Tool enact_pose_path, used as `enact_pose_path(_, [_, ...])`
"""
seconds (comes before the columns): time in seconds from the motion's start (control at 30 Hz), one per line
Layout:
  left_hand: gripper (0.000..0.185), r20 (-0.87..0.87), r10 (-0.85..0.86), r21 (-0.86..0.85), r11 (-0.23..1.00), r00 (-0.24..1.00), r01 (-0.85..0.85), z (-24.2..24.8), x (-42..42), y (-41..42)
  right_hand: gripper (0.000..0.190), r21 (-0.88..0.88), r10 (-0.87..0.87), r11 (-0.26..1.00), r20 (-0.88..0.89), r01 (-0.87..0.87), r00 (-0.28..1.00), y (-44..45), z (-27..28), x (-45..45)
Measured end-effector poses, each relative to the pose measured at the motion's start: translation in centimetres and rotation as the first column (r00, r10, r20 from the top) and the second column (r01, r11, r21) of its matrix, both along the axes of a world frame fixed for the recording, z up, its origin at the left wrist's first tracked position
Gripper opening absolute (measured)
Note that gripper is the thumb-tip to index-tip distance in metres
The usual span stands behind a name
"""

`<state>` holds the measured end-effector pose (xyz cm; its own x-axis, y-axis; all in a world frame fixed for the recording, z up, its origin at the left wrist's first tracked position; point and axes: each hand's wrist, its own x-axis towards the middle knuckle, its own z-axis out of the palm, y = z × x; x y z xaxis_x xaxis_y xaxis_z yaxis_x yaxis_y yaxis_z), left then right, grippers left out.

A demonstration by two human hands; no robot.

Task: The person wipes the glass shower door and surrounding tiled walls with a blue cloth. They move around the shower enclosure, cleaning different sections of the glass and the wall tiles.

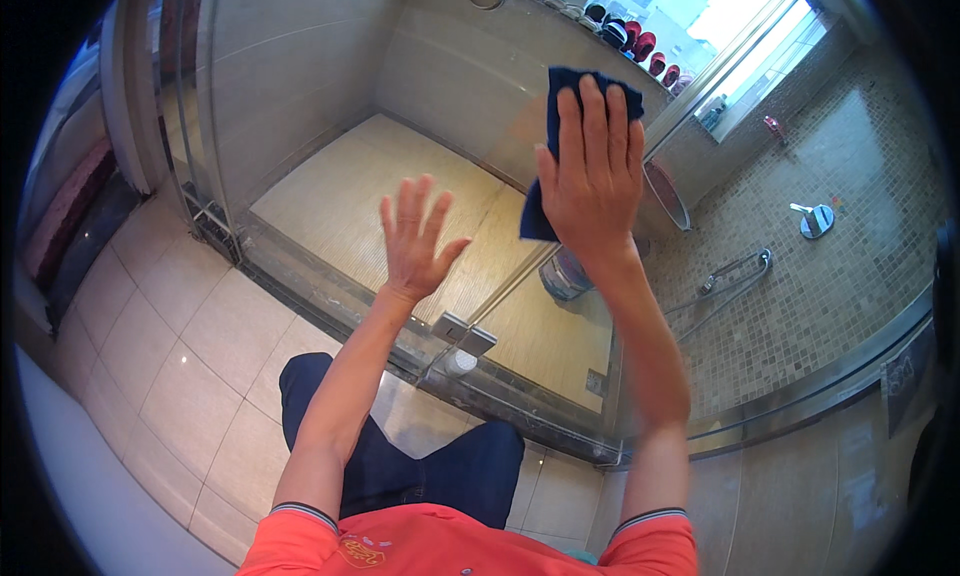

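Observation:
My right hand (596,182) lies flat over a folded dark blue cloth (538,212), fingers stretched upward. Cloth and hand appear to be against the clear glass of a shower enclosure. Lower and to the left, my left hand (415,246) holds nothing, its fingers spread and palm turned to the glass door (315,148). Whether that palm touches the pane, I cannot tell. Below and between my hands, metal fittings (465,333) join the glass panels near the bottom.
Inside the shower are a bucket (564,276), a hand shower (735,270) and a mixer tap (816,221) on the mosaic wall (750,328). Several shoes (643,45) line the window ledge. A raised dark sill (517,396) separates the shower from the tiled floor (202,358).

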<state>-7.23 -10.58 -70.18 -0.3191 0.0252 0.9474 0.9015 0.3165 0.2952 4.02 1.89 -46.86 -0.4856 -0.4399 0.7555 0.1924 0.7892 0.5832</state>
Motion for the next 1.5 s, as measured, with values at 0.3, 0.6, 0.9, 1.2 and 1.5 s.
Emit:
enact_pose_path(0.3, [0.074, 0.092, 0.026, 0.073, 0.997, 0.995, -0.033, -2.9, -1.6, 0.6, 0.071, 0.167, -0.018, 0.985, 0.341, -0.042, 0.94, 0.3, -6.8, 0.7])
enact_pose_path(0.6, [0.074, 0.073, 0.03, 0.069, 0.997, 0.997, -0.035, -3.3, -2.3, 0.1, 0.073, -0.009, 0.018, 1.0, 0.072, -0.017, 0.997, -1.9, -1.5, -2.1])
enact_pose_path(0.9, [0.068, 0.066, 0.002, -0.023, 1.0, 0.998, -0.001, -7.2, -1.8, -1.2, 0.073, 0.188, -0.056, 0.982, 0.394, -0.021, 0.918, 0.6, -8.5, 1.2])
enact_pose_path(1.2, [0.066, 0.081, -0.016, -0.031, 0.999, 0.997, 0.018, -9.3, -1.4, -1.6, 0.076, 0.009, 0.014, 1.0, 0.212, -0.016, 0.977, -3.1, -7.1, -3.3])
enact_pose_path(1.5, [0.071, 0.151, -0.03, -0.088, 0.995, 0.988, 0.044, -12.8, -1.1, -3.6, 0.086, 0.229, -0.082, 0.973, 0.51, -0.043, 0.856, 0.2, -10.6, 0.9])
